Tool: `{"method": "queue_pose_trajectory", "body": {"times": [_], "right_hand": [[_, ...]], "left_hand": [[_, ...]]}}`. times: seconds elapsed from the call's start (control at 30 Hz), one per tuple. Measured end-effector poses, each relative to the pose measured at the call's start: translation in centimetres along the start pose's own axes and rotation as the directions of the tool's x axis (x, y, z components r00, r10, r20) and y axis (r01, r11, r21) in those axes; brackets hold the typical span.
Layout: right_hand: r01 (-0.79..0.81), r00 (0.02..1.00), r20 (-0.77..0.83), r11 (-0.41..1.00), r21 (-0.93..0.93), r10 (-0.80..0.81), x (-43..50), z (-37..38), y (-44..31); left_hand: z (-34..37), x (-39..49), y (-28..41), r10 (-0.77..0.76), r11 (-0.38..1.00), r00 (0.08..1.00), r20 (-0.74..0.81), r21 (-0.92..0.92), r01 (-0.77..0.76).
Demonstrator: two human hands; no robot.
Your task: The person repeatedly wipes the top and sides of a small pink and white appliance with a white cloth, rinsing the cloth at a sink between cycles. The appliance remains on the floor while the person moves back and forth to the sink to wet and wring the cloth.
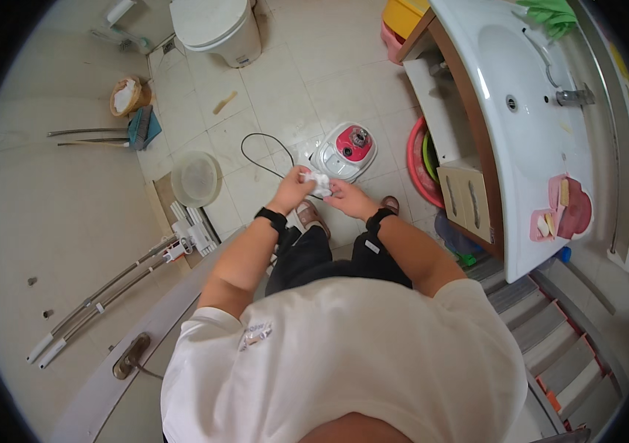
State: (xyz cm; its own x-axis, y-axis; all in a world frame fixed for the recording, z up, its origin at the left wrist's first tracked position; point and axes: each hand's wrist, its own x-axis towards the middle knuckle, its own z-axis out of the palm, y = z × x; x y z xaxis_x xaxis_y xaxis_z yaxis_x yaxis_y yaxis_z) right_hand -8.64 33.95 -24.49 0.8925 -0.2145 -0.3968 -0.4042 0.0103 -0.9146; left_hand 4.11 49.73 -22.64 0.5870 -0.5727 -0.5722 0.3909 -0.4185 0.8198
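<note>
My left hand (291,189) and my right hand (350,198) meet in front of me, both with fingers on a crumpled white cloth or tissue (318,183). Just beyond them on the tiled floor sits a small white appliance with a pink-red top panel (354,143) and a clear part on it; its kind is not certain. A dark cord (259,134) loops over the floor to the left of the appliance and passes behind my hands. Each wrist wears a black band.
Left are a translucent plastic basin (194,179), mops (189,235), a broom and dustpan (142,128) and a wastebasket (127,97). A toilet (217,27) stands ahead. Right are a red basin (417,160), a vanity sink (519,72) and a folded stepladder (552,332). A door (159,321) is close at left.
</note>
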Motion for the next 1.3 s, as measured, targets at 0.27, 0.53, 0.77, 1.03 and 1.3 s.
{"method": "queue_pose_trajectory", "body": {"times": [0.27,0.53,0.77,1.03,1.3], "right_hand": [[-0.153,0.981,-0.147,0.966,-0.207,0.124,-0.6,-7.5,13.1],[-0.230,0.935,-0.323,0.941,-0.247,0.144,1.2,-9.9,20.7],[-0.254,0.885,-0.428,0.961,-0.109,0.185,4.0,-7.6,22.6],[-0.297,0.823,-0.490,0.953,0.060,0.287,5.6,-9.5,23.7],[-0.211,0.946,-0.280,0.967,-0.146,0.164,5.8,-7.3,22.5]], "left_hand": [[8.7,5.7,-9.8,-0.235,0.907,0.972,0.018,-0.355,0.226],[12.5,9.6,-19.9,-0.129,0.973,0.982,-0.135,-0.210,0.099],[12.0,11.8,-20.7,-0.185,0.963,0.981,-0.062,-0.211,0.168],[9.3,12.2,-20.0,0.004,0.946,0.997,0.082,0.324,-0.030],[7.4,12.9,-21.0,-0.262,0.949,0.906,-0.333,0.084,0.305]]}}
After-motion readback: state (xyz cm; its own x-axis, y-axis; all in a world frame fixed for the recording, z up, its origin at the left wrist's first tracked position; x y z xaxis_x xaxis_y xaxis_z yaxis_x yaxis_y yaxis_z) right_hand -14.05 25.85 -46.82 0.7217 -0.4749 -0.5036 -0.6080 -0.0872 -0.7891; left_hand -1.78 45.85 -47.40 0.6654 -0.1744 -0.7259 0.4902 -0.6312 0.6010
